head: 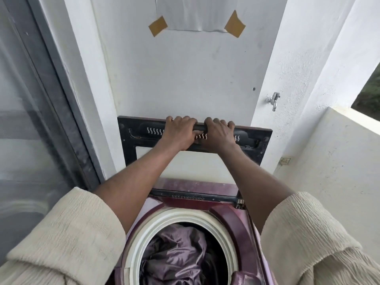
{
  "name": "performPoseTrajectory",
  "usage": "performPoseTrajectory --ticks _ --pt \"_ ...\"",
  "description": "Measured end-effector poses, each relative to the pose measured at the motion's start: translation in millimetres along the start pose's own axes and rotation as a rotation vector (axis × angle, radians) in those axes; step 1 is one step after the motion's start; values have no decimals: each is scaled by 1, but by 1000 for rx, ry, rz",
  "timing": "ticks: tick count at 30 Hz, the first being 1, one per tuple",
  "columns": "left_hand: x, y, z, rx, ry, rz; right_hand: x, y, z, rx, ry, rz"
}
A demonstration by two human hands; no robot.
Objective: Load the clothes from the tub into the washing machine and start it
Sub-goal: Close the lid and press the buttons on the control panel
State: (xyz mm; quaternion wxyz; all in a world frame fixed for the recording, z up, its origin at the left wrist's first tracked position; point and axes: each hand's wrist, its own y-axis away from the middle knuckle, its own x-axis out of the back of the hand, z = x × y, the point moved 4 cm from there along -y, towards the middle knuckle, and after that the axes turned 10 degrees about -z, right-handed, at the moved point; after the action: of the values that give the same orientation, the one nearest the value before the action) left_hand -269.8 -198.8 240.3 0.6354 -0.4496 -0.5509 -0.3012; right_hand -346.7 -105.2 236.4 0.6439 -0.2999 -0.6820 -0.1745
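Observation:
A maroon top-loading washing machine [232, 219] stands below me with its dark-framed lid [131, 145] raised upright against the white wall. My left hand [178, 132] and my right hand [219, 134] sit side by side, both with fingers curled over the lid's top edge. Inside the white-rimmed drum [164, 219] lies shiny purple-grey clothing [176, 251]. The tub is not in view.
A glass sliding door with a dark frame [51, 83] fills the left. A metal tap [273, 100] juts from the wall on the right, above a low white parapet [345, 140]. A taped paper [191, 13] hangs on the wall above.

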Motion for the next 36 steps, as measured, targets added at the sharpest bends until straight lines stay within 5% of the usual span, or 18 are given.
performPoseTrajectory --ticks 4,9,14,20,27,36 --pt "26 53 3 2 96 -73 13 59 -7 69 -45 -27" --pt "15 145 20 60 205 -360 -3 155 -23 39 -24 -120" --pt "-28 240 39 53 242 -395 -51 252 -36 42 -66 -154" --pt "-101 326 56 30 338 -621 -128 333 -39 7 -227 -455" --pt "-168 364 49 -7 419 -685 -192 357 -39 -96 -306 -587" --pt "-197 405 33 -197 257 -472 -205 327 -29 -352 -456 -591"
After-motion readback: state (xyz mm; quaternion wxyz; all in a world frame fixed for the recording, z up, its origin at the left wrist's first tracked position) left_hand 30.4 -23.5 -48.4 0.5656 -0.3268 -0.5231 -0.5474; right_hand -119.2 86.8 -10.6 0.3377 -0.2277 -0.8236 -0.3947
